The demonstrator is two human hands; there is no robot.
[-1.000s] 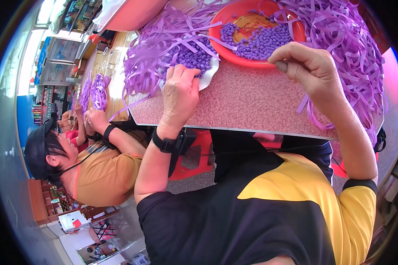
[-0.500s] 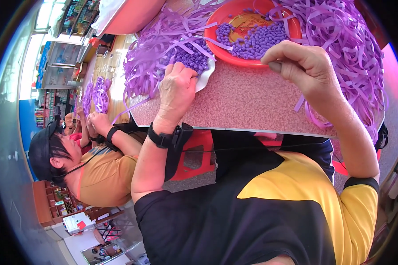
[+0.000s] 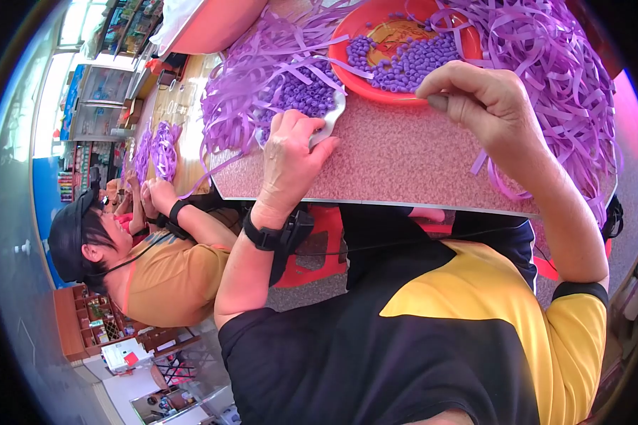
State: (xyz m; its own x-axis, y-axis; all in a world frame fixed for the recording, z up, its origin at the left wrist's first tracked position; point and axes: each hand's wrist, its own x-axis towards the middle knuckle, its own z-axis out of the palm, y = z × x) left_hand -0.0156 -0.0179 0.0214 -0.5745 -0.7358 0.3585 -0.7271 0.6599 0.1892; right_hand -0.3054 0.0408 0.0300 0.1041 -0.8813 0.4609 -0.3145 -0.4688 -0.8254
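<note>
My left hand (image 3: 290, 156) is at the near edge of a white dish (image 3: 339, 110) heaped with small purple beads (image 3: 301, 91). Its thumb stands apart from the fingers, with a bit of the dish's rim showing between them; no bead can be made out there. Over the near rim of a round red plate (image 3: 383, 94), my right hand (image 3: 485, 106) is closed in a pinch of thumb and forefinger. Whatever may be between those tips is too small to see. More purple beads (image 3: 425, 67) lie spread in the plate.
Piles of purple ribbon strips lie left (image 3: 237, 106) and right (image 3: 567, 106) on the pinkish speckled table (image 3: 404, 152). A large pink basin (image 3: 216, 28) stands at the back left. Beside me on the left sits a person in a cap (image 3: 170, 276); a red stool (image 3: 319, 244) is under the table.
My left hand has shifted slightly right and nearer to me, and its thumb has moved away from the fingers. My right hand keeps its pinch, almost in the same place.
</note>
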